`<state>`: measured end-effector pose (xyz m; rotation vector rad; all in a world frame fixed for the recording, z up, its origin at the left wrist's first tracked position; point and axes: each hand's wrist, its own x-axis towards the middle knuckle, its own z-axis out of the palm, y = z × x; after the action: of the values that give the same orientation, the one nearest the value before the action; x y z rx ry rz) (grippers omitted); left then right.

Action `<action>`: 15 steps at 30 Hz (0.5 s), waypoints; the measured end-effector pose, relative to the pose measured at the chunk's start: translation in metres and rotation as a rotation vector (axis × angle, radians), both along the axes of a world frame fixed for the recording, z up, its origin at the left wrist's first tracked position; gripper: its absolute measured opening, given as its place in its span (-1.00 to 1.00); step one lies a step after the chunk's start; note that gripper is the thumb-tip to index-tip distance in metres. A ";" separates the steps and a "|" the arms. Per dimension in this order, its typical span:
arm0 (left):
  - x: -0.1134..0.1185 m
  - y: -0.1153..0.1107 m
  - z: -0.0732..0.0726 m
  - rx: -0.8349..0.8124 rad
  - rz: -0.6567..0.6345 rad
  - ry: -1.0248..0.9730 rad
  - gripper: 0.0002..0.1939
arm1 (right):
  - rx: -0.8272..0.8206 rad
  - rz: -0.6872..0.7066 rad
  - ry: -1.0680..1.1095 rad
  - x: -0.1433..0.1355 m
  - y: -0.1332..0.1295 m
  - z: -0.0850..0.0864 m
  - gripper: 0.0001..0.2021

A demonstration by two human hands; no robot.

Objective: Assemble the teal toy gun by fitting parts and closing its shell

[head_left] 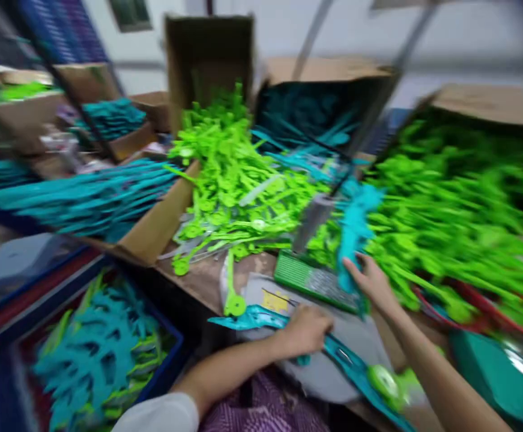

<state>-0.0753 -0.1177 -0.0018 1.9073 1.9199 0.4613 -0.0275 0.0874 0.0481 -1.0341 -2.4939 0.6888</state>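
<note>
My left hand [308, 330] is closed around the middle of a long teal plastic piece [351, 363], which lies slantwise over a grey cloth [333, 384]. Farther right, my right hand [371, 279] has its thumb and fingers on another teal piece [355, 222] that stands upright beside a green tray [313, 279] of small metallic bits. A round green part [385, 384] sits by the lower end of the long piece. Just above its left end lies a green piece with a round disc [234, 303]. The picture is blurred by motion.
Bright green parts spill from a carton [146, 222] ahead and form a large heap [463, 222] at the right. A blue-rimmed crate [171, 354] with teal and green pieces stands lower left. A dark tool [313, 219] hangs over the tray. Teal stacks [85, 195] lie farther left.
</note>
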 end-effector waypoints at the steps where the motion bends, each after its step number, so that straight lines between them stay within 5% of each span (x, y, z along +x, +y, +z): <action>1: -0.002 -0.001 -0.001 0.009 0.013 -0.022 -0.81 | -0.004 0.000 -0.050 0.021 0.005 0.007 -0.69; 4: -0.004 -0.002 -0.005 0.037 0.030 -0.037 -0.79 | 0.147 0.117 -0.142 0.040 0.025 0.035 -0.65; 8: 0.001 -0.005 -0.007 0.060 0.033 -0.040 -0.80 | 0.611 0.213 -0.317 0.010 0.065 0.062 -0.37; 15: 0.002 -0.006 -0.009 0.029 0.053 -0.050 -0.77 | 0.904 0.586 -0.614 -0.039 0.131 0.065 -0.52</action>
<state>-0.0736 -0.1238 -0.0107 1.8482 1.9456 0.5504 -0.0664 0.2188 0.1127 -0.1607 -3.0943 -0.7381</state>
